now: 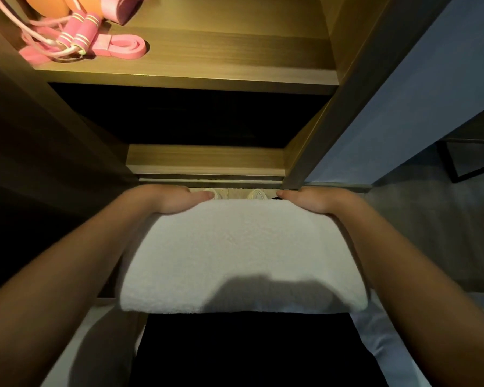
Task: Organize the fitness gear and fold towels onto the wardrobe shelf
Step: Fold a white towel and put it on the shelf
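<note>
Both forearms reach forward and down, roughly parallel, with a folded white towel (242, 258) carried between them. The left hand (168, 199) clasps the towel's far left corner, thumb lying flat along the top edge; the right hand (316, 201) clasps the far right corner in the same way. On each hand the remaining fingers curl under the cloth and are hidden. The towel is held flat and level, its near edge over the person's dark clothing, its far edge just short of the wardrobe's base.

The wardrobe shelf (207, 51) is lit and sits above and ahead of the hands. Its right and centre portions are bare wood up to the front edge. A dark compartment lies beneath it, contents indistinguishable. The wardrobe's right upright (333, 107) stands close beside the right hand; a blue wall lies beyond it.

At the shelf's left end lie a pink skipping rope (78, 29) with striped handles, its cord looped, and a pink resistance band (126, 46) just beside it. An orange object (48, 4) sits behind them, cut off by the frame and not identifiable. A second pink band (118, 8) lies further back.
</note>
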Demonstrator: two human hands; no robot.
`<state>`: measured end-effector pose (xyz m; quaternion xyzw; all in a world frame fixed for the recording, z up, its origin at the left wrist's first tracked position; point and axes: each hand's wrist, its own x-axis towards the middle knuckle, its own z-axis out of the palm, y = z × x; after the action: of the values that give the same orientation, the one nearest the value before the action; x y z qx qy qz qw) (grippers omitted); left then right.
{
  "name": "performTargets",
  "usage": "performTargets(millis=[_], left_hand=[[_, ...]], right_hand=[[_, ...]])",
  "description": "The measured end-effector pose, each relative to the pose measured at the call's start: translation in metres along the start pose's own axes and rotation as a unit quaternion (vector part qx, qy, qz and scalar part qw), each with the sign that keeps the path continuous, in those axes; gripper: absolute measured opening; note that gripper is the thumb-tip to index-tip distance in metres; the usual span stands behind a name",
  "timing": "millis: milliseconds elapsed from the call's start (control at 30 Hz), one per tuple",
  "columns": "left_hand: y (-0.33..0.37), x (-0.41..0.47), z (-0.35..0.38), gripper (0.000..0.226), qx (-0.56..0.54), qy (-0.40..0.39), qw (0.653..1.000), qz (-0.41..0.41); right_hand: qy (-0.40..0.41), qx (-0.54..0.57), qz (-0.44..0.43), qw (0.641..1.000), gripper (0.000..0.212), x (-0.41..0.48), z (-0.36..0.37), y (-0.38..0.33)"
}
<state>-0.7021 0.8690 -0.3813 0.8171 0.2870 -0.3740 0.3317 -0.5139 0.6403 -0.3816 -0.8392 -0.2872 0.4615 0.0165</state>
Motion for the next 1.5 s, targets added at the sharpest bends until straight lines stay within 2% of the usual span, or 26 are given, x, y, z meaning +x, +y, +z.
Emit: performTargets(millis=[100, 233, 333, 433, 467, 533, 600, 700, 833, 933, 1067, 1100, 1200, 1300, 1400, 1500], left_hand=[[-0.01, -0.004, 0.002, 0.067, 0.056, 0.02, 0.998, -0.018], [-0.009, -0.006, 0.016, 0.06, 0.043, 0.102, 0.994, 0.005], [-0.019, -0.011, 0.018, 0.061, -0.025, 0.135, 0.99, -0.02], [-0.037, -0.021, 0.026, 0.053, -0.096, 0.245, 0.962, -0.069], [-0.044, -0.025, 0.029, 0.052, -0.131, 0.251, 0.955, -0.09], [-0.054, -0.031, 0.037, 0.062, -0.219, 0.199, 0.945, -0.137], [-0.057, -0.037, 0.045, 0.076, -0.295, 0.134, 0.932, -0.162], [-0.055, -0.046, 0.05, 0.059, -0.407, 0.094, 0.898, -0.14], [-0.054, -0.049, 0.046, 0.057, -0.507, 0.058, 0.849, -0.141], [-0.044, -0.052, 0.048, 0.05, -0.503, 0.078, 0.846, -0.159], [-0.041, -0.052, 0.05, 0.062, -0.497, 0.134, 0.842, -0.163], [-0.04, -0.052, 0.049, 0.063, -0.496, 0.146, 0.841, -0.162], [-0.035, -0.049, 0.049, 0.065, -0.406, 0.249, 0.861, -0.177], [-0.029, -0.05, 0.047, 0.06, -0.318, 0.336, 0.875, -0.141], [-0.029, -0.053, 0.043, 0.062, -0.361, 0.323, 0.867, -0.115], [-0.034, -0.059, 0.046, 0.07, -0.432, 0.226, 0.864, -0.126]], right_hand=[[0.028, 0.002, 0.01, 1.0, 0.067, -0.002, 0.007, 0.005], [0.055, 0.014, 0.012, 0.998, 0.069, -0.001, 0.013, 0.004], [0.057, 0.041, 0.023, 0.997, 0.072, -0.011, 0.01, 0.01], [0.11, 0.111, 0.041, 0.987, 0.066, -0.023, 0.015, 0.024], [0.128, 0.149, 0.051, 0.979, 0.063, -0.025, 0.02, 0.031], [0.128, 0.238, 0.094, 0.958, 0.062, -0.028, 0.032, 0.043], [0.081, 0.318, 0.129, 0.936, 0.071, -0.029, 0.042, 0.054], [0.029, 0.374, 0.143, 0.916, 0.074, -0.032, 0.049, 0.062], [0.022, 0.382, 0.163, 0.909, 0.079, -0.04, 0.051, 0.061], [0.021, 0.39, 0.144, 0.909, 0.068, -0.05, 0.048, 0.054], [0.059, 0.465, 0.133, 0.873, 0.06, -0.058, 0.049, 0.053], [0.075, 0.462, 0.134, 0.874, 0.061, -0.06, 0.05, 0.052], [0.186, 0.37, 0.114, 0.903, 0.06, -0.062, 0.052, 0.046], [0.258, 0.355, 0.067, 0.896, 0.057, -0.059, 0.05, 0.042], [0.245, 0.363, 0.066, 0.896, 0.059, -0.056, 0.048, 0.044], [0.128, 0.359, 0.076, 0.921, 0.065, -0.063, 0.049, 0.053]])
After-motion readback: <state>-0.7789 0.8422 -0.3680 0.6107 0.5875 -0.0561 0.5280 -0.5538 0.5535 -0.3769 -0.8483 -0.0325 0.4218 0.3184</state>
